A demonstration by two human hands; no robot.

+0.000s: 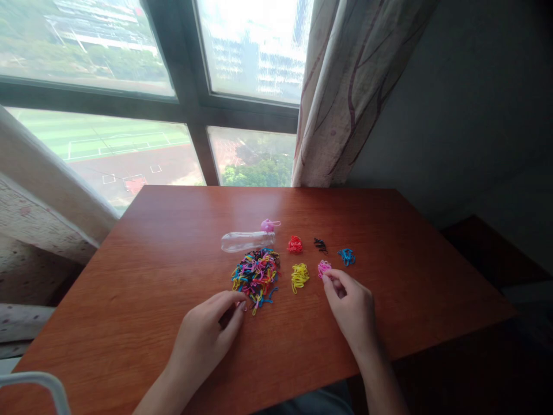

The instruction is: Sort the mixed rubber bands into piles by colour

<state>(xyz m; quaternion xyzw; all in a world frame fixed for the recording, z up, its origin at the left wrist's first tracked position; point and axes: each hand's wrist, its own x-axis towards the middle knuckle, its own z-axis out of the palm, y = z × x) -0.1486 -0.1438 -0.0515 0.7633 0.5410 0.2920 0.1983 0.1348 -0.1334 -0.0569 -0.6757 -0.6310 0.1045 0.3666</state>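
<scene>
A mixed heap of small coloured rubber bands (254, 274) lies mid-table. At its near left edge is my left hand (211, 323), thumb and forefinger pinched together with a bit of pink band at their tips. My right hand (352, 302) reaches the small pink rubber band pile (324, 267), its thumb and forefinger closed at the pile's near edge; the fingertips partly cover the bands there. Sorted piles lie around it: yellow bands (299, 278) to the left, red bands (295, 244) and black bands (320, 245) behind, and blue bands (346, 256) to the right.
Behind the mixed heap a clear bottle (246, 241) lies on its side, with a pink cap or lid with a loop (269, 225) beside its neck. The brown wooden table (181, 230) meets a window at the back. A curved white tube (38, 377) shows at lower left.
</scene>
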